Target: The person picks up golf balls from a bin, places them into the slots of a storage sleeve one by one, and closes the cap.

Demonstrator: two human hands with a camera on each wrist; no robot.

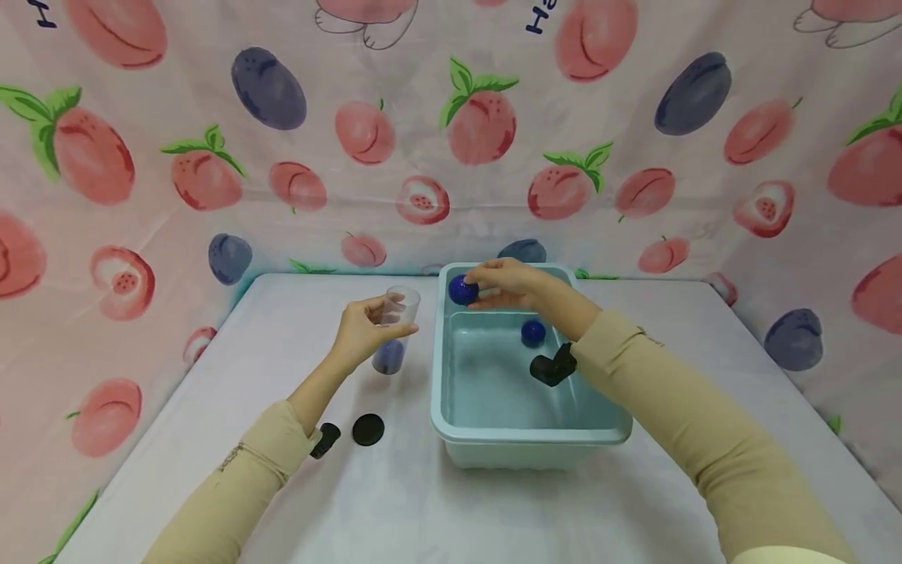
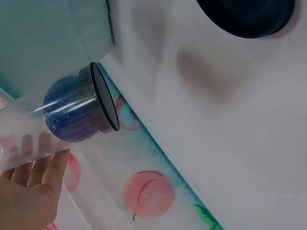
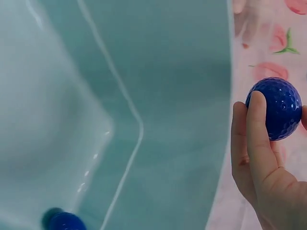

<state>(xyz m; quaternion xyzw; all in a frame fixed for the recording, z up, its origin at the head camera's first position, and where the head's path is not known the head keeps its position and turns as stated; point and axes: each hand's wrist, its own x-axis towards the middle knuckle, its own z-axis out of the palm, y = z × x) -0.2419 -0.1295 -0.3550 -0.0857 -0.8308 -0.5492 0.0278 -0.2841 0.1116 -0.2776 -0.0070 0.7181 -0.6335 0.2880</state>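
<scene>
My left hand [image 1: 366, 329] grips a clear plastic tube [image 1: 401, 304] above the table, left of the basin. At the tube's bottom sits a blue ball [image 2: 72, 110], beside a black end cap [image 2: 105, 98]. My right hand [image 1: 509, 282] pinches a dimpled blue golf ball [image 3: 278, 108] between fingers and thumb, over the basin's far left corner. Inside the light blue plastic basin [image 1: 486, 435] lies another blue golf ball [image 1: 533, 334], at its right side. The tube's open mouth points upward, a little tilted.
A round black lid [image 1: 368, 430] lies on the white table [image 1: 352, 509], left of the basin. Black wrist-camera pieces [image 1: 553, 366] stick out from both sleeves. Behind the table hangs a fruit-printed cloth [image 1: 423, 94].
</scene>
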